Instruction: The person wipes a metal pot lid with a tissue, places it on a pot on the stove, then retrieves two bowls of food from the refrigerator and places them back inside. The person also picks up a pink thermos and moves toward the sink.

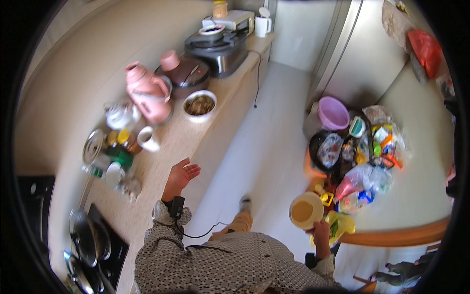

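My left hand (182, 175) hangs in the air by the front edge of the counter (180, 141), holding nothing, its fingers spread. With my right hand (321, 231) I grip a cream-coloured round vessel (307, 210) at its near rim or handle; which of the two is hidden. Its inside looks tan, and I cannot tell liquid from bare bottom. Beyond my left hand, a white cup (147, 139) and a white bowl with brown food (199, 106) stand on the counter. Close to the vessel is a yellow plastic bag (339, 226) with something green in it.
Along the counter are a pink thermos jug (148, 95), a lidded brown cooker (189, 75), a grey appliance (220, 49), jars (123, 136) and a pan (86, 239). A power cord (258, 81) dangles over the edge. Bags (361, 180) and a purple basin (333, 113) crowd the right side.
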The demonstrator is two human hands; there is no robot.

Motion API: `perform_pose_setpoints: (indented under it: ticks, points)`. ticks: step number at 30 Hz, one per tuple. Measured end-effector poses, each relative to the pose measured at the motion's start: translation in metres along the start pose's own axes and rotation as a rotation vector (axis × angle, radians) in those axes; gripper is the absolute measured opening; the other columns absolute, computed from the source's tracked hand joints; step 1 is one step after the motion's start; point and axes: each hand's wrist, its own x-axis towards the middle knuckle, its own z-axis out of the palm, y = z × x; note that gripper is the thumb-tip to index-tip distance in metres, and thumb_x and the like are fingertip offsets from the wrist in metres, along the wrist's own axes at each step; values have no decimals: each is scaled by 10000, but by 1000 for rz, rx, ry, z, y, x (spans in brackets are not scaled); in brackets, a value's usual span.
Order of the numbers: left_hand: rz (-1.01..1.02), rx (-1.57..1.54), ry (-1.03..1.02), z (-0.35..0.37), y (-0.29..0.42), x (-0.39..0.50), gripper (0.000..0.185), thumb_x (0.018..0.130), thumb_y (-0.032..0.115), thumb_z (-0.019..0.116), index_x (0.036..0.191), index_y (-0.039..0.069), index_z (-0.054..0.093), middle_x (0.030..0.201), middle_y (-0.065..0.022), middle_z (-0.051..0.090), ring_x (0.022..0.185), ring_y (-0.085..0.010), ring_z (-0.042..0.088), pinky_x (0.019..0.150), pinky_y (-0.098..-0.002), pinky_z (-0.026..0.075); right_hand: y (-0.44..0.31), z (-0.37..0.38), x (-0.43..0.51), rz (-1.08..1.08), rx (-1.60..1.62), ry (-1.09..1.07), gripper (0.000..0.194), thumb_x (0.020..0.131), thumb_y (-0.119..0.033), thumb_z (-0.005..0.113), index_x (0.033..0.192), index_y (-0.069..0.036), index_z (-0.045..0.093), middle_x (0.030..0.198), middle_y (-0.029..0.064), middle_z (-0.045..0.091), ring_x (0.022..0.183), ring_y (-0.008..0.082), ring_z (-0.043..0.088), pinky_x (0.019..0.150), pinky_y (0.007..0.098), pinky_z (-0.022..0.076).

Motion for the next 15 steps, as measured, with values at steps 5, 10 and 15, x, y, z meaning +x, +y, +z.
perform_pose_setpoints:
  ticks: [5,10,15]
  points:
    - [58,-288,93,78,49,164,470,882,152,600,1245,-61,390,1045,-241,569,964,-410,594,930,-519,485,-75,-16,109,30,27,79,253,833,-50,446,980,97,591,819,185,662,589,257,671,485,321,577]
    - [673,1256,180,62,55,266,390,864,103,490,1198,-93,437,1138,-245,532,1055,-382,548,927,-538,488,-151,-15,225,107,56,183,259,841,-37,434,1017,71,589,807,178,663,571,270,667,471,305,572]
    - [316,-50,88,31,43,299,496,832,62,399,1297,-103,352,1284,-276,472,1153,-428,502,981,-567,473,-223,-9,402,144,39,82,244,824,-65,478,974,79,605,802,184,660,583,272,674,467,326,575]
